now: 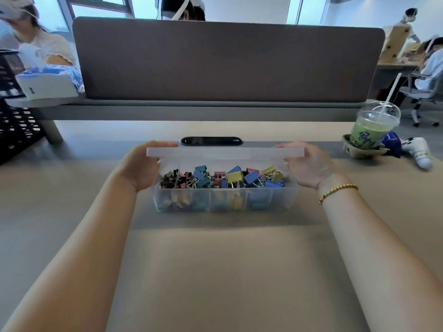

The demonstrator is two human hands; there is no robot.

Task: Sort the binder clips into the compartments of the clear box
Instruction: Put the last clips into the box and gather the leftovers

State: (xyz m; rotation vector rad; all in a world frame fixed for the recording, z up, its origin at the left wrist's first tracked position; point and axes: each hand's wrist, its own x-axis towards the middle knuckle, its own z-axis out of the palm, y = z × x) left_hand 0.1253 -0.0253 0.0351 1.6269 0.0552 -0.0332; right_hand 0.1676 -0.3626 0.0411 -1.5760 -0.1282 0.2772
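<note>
A clear box (224, 200) with several compartments stands on the desk in front of me. Its compartments hold binder clips (233, 177) in black, pink, teal, blue and yellow. The box's clear lid (225, 152) is raised above the back of the box, seen edge-on. My left hand (139, 167) grips the lid's left end and my right hand (309, 164) grips its right end, a gold bead bracelet on that wrist.
A black oval cable port (211, 141) lies behind the box. A green drink cup with a straw (372, 127) sits in a holder at far right beside a white controller (418, 152). A black mesh organiser (14, 121), a tissue box (48, 81) and a brown divider (225, 61) stand behind.
</note>
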